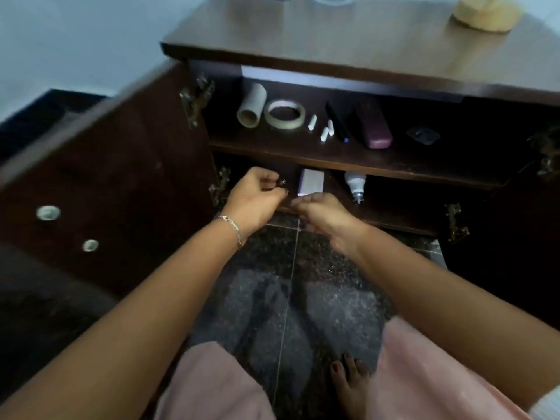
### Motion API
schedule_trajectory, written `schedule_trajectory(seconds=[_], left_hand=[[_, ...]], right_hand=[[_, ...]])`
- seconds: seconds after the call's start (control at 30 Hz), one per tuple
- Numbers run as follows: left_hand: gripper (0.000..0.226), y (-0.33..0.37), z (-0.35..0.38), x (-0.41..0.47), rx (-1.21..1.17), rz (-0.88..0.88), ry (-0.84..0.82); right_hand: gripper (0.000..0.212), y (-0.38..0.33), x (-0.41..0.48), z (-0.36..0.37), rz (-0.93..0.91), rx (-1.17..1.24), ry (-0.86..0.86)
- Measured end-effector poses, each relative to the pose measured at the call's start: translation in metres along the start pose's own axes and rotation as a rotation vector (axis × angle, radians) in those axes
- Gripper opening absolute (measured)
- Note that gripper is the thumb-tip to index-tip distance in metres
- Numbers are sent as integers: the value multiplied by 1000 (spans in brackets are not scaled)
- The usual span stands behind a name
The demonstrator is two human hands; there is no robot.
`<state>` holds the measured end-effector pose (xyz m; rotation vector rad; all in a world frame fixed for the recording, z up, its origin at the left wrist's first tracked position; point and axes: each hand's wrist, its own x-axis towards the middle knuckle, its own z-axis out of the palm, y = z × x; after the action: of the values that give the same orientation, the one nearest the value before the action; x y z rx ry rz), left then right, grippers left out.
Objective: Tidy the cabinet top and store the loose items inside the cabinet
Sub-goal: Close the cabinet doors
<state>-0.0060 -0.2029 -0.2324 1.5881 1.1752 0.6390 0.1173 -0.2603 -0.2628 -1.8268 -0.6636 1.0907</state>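
Note:
The dark wooden cabinet (348, 159) stands open in front of me. Its upper shelf holds a cardboard tube (252, 109), a tape roll (284, 115), white chalk pieces (325, 128), a black pen (338, 122), a purple case (372, 127) and a small dark item (423, 135). A lavender box (310, 181) and a white light bulb (354, 184) lie on the lower shelf. My left hand (253, 197) pinches a small dark object (281, 183) at the lower shelf's left front. My right hand (321, 215), blurred, hovers beside it with curled fingers; whether it holds anything is hidden.
The left door (100, 177), with two round fittings, swings wide to my left; the right door (515, 222) is open too. A yellow object (485, 13) sits on the cabinet top (348, 34). Below are a dark speckled tiled floor (291, 298), my pink clothing and a bare foot (351, 380).

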Motion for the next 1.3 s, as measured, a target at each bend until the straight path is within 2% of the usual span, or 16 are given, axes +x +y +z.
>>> schedule_trajectory(seconds=[0.1,0.23,0.3,0.4,0.53,0.67,0.77,0.83,0.9,1.0,1.17,1.3], left_hand=[[25,32,-60,-26,215,168,150],[26,76,-129,-59,534,362,391],[30,87,-155,-70,637,361,493],[39,89,-183,-80,781,175,546],[32,73,-206,-83,802,-71,303],[28,67,-214,-96,825,-42,226],[27,71,-211,-104,694,-50,81],[27,71,-202,-104,511,-73,5],[24,69,-189,-102,311,-86,-45],[18,76,-167,-99,169,-118,-153],[27,93,-114,-92,239,-132,-334],[42,98,-64,-84,288,-93,-327]], right_hand=[[11,-55,-47,19,-126,-170,-187],[18,-126,-96,55,-338,-274,-239],[23,-152,-112,74,-463,-371,-223],[34,-174,-127,101,-641,-559,-154],[54,-179,-155,134,-775,-786,-226],[56,-161,-174,149,-714,-798,-263],[57,-141,-188,144,-659,-698,-164],[57,-128,-194,131,-673,-672,-96],[55,-120,-199,113,-692,-663,-33],[48,-111,-203,83,-726,-707,94],[46,-100,-197,38,-772,-921,285],[53,-99,-179,6,-719,-1094,339]])
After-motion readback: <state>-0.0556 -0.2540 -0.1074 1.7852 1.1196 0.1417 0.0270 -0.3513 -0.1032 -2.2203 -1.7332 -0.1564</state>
